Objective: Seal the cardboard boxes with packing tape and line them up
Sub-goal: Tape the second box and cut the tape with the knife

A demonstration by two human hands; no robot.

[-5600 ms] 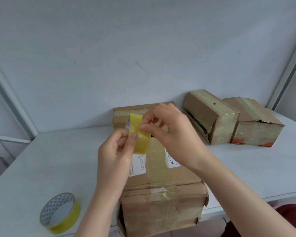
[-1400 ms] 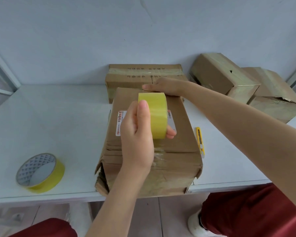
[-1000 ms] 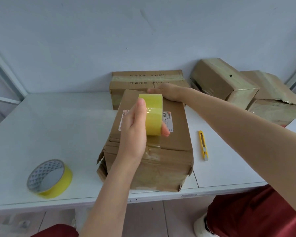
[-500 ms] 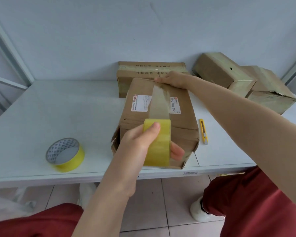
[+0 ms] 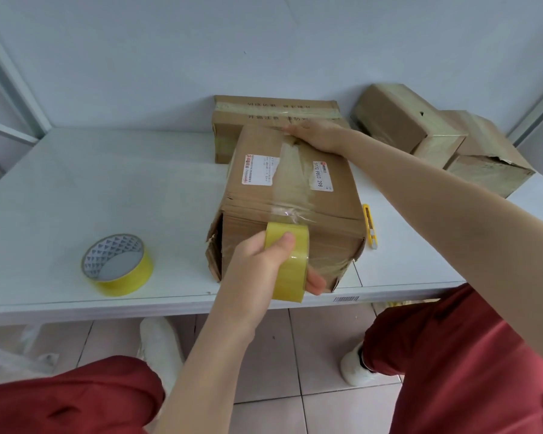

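Cardboard, worn and creased: the box (image 5: 295, 189) sits at the front edge of the white table (image 5: 76, 183), with open room on its left as far as a spare roll (image 5: 118, 264). Its long axis runs from the person toward the wall, and a clear strip follows it over the top. The left hand (image 5: 261, 261) grips a yellow tape roll (image 5: 290, 267) against the near face. The right hand (image 5: 317, 136) presses flat on the far top edge. A yellow knife (image 5: 370, 227) lies just to the right. A flat box (image 5: 273, 111) stands close behind, with a tilted box (image 5: 402, 117) and a corner box (image 5: 489, 158) at the far right.
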